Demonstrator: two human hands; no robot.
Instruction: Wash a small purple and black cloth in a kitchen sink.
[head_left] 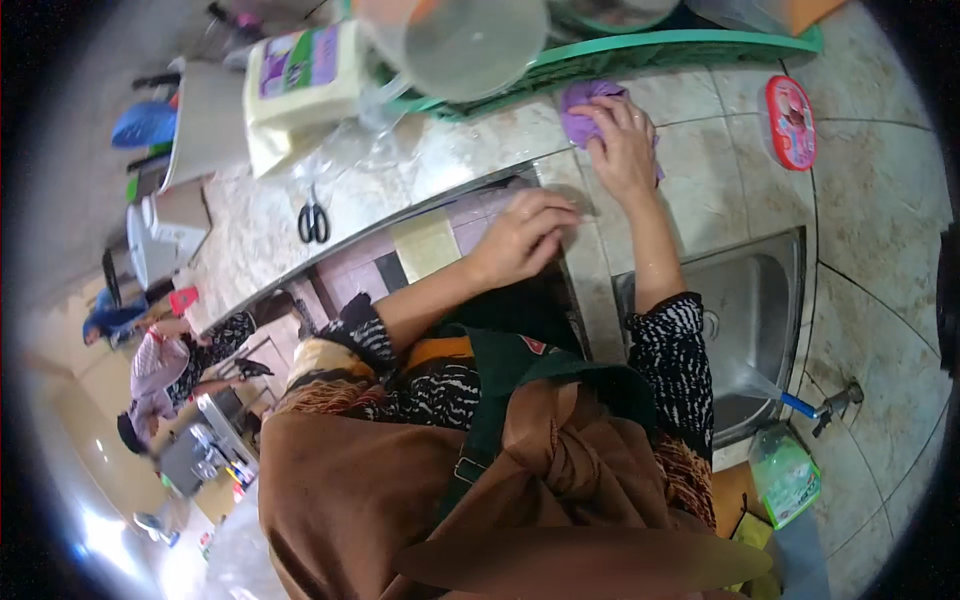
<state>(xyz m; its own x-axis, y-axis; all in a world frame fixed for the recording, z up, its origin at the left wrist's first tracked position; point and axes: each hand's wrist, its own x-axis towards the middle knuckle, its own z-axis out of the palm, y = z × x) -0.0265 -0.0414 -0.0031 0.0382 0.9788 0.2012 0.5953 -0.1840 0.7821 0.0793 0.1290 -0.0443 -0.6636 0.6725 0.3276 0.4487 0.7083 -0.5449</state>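
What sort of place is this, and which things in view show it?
Probably a kitchen: there is a metal sink with a tap beside it, and a tiled counter where the right hand rests on a purple cloth.

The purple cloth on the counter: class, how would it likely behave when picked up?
The purple cloth would probably droop, since it lies crumpled under the right hand. It looks small beside the counter, so likely light.
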